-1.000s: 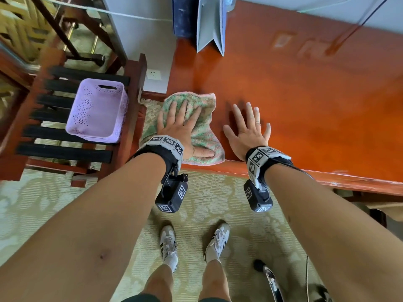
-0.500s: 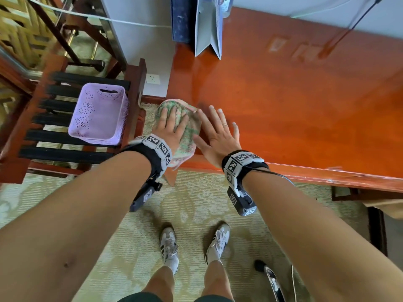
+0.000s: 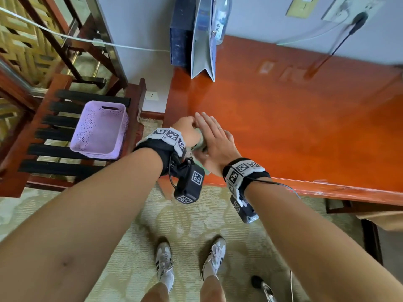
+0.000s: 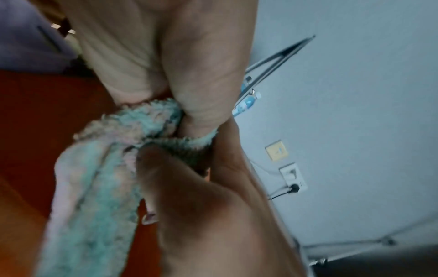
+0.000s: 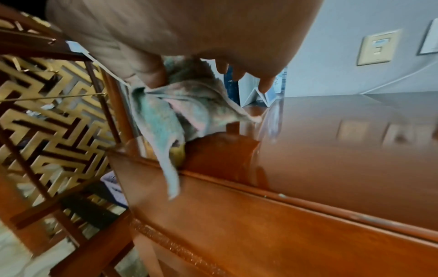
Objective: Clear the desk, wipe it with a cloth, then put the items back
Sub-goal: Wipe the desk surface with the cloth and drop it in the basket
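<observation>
The left hand point(image 3: 186, 130) clenched a bunched green-and-pink cloth point(image 4: 99, 168), its loose end hanging below the fist over the front corner of the desk point(image 3: 294, 131). The right hand point(image 3: 214, 144) lay just beside it, fingers straight, its palm touching the cloth from the right. To the left of both hands stood a purple basket point(image 3: 101, 129) on a slatted chair point(image 3: 37, 153).
</observation>
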Available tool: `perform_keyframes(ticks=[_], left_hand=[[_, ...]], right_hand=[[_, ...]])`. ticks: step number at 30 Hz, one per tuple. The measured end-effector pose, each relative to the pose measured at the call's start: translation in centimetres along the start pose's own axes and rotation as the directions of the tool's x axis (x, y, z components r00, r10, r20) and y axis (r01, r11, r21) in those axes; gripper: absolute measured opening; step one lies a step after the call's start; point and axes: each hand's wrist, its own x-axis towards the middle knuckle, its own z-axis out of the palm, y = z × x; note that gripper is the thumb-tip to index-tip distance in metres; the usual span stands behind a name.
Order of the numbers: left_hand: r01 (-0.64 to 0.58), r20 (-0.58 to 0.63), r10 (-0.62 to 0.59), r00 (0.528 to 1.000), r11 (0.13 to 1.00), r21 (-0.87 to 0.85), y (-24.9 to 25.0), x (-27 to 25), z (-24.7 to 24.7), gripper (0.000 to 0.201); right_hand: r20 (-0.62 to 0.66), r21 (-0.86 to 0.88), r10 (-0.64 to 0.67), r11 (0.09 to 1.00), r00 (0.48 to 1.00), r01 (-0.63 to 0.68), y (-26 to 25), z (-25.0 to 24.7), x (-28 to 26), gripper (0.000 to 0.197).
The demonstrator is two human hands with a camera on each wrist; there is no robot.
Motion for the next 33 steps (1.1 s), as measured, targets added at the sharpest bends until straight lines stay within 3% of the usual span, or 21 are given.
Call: perform_keyframes(ticks=[3,6,9,11,14,16,18,21,25,28,30,33], left_hand=[[0.065,-0.035,-0.083,0.996,0.930,-0.362,0.0,0.9,1.8,0.041],[0.032,-0.031,-0.050,0.998,0.904,-0.425,-0.9,1.7,3.3,0.039],[-0.140,-0.089,0.128,0.988,0.979,-0.149,-1.5,2.1,3.3,0.036],[-0.213,-0.045,0.219,0.975,0.971,0.112,-1.7,2.5,2.6,0.056],[-0.237,0.101,0.215,0.971,0.850,0.471,-1.7,3.3,1.6,0.089],[-0.212,0.152,0.150,0.977,0.775,0.596,-1.8,3.7,1.4,0.103],[-0.160,0.188,0.056,0.981,0.781,0.604,-1.3,4.0,1.5,0.105],[-0.137,0.226,-0.018,0.974,0.748,0.649,0.1,4.4,1.7,0.101],[-0.115,0.195,-0.060,0.979,0.625,0.772,2.1,4.3,2.0,0.097],[-0.047,0.133,-0.115,0.984,0.558,0.829,3.8,4.1,3.5,0.101],[-0.049,0.138,-0.105,0.985,0.597,0.801,5.4,4.2,5.0,0.107],[-0.173,0.236,0.003,0.972,0.694,0.699,8.2,4.6,8.3,0.114]], right_hand=[[0.060,0.130,0.084,0.987,0.995,-0.092,1.2,-0.6,0.3,0.079],[0.051,0.027,0.139,0.990,0.989,-0.140,2.0,-0.3,-0.2,0.057],[-0.025,-0.127,0.181,0.975,0.983,-0.182,2.5,0.2,-0.5,0.052],[-0.082,-0.246,0.227,0.939,0.970,-0.240,2.9,0.0,-0.4,0.054],[-0.108,-0.312,0.330,0.885,0.938,-0.347,3.6,-1.3,-0.8,0.057],[-0.052,-0.327,0.259,0.908,0.965,-0.261,3.8,-1.8,-1.1,0.072],[0.080,-0.262,0.156,0.956,0.985,-0.130,3.7,-1.3,-1.0,0.073],[0.209,-0.139,0.179,0.979,0.962,-0.152,4.2,0.9,-0.9,0.058],[0.121,-0.104,0.219,0.973,0.968,-0.207,6.6,2.2,-1.5,0.054],[0.060,-0.071,0.323,0.945,0.945,-0.318,9.7,1.1,-2.5,0.053],[0.029,-0.055,0.396,0.918,0.918,-0.394,12.3,-0.1,-3.7,0.053],[-0.032,-0.076,0.466,0.881,0.884,-0.467,16.0,-1.7,-6.5,0.051]])
